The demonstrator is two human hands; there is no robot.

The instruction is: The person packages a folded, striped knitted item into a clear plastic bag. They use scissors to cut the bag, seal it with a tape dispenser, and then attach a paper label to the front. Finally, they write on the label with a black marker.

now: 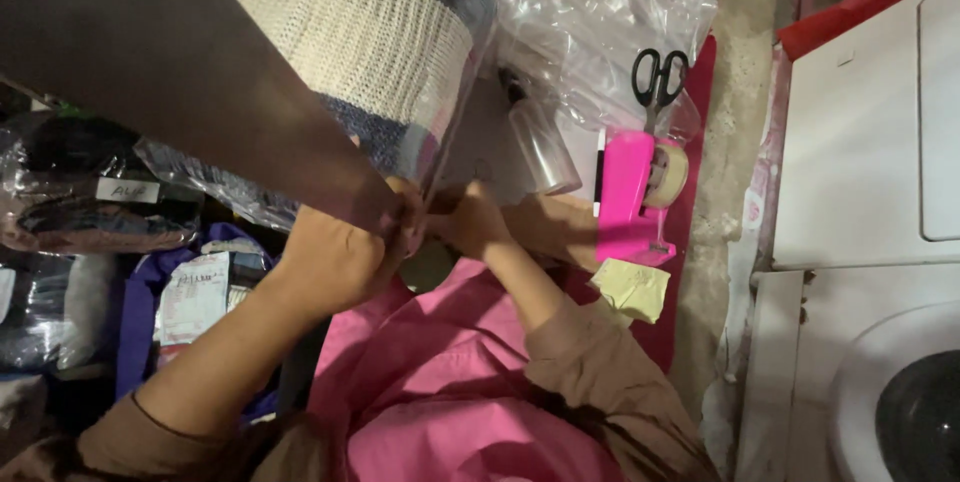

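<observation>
Left hand (335,257) closed, fingers pinching the lower edge of a clear plastic bag holding a folded knit textile in cream and dark blue bands (375,37); right hand (470,222) also closed on that same bag edge, just beside the left, fingertips of both nearly touching; bag is tilted, raised above the lap, its bottom corner at the hands; a dark blurred shape crosses the top left in front of the bag, cannot tell what it is.

Lap: bright pink fabric (450,392) below both hands; brown sleeves on both forearms.

Right of the hands: hot-pink plastic tape dispenser with a roll of clear tape (635,197) on a dark red mat (690,212); black-handled scissors (658,77) above it, lying on crumpled clear plastic bags (600,12); small pale yellow paper slip (632,289) just below the dispenser; clear plastic bottle with black cap (540,137) between bag and dispenser.

Left: dark garment in a clear bag with a small white rectangular label (127,191); below it a white printed paper tag (192,297) on purple fabric.

Far right: white appliance with round dark door (880,242).
</observation>
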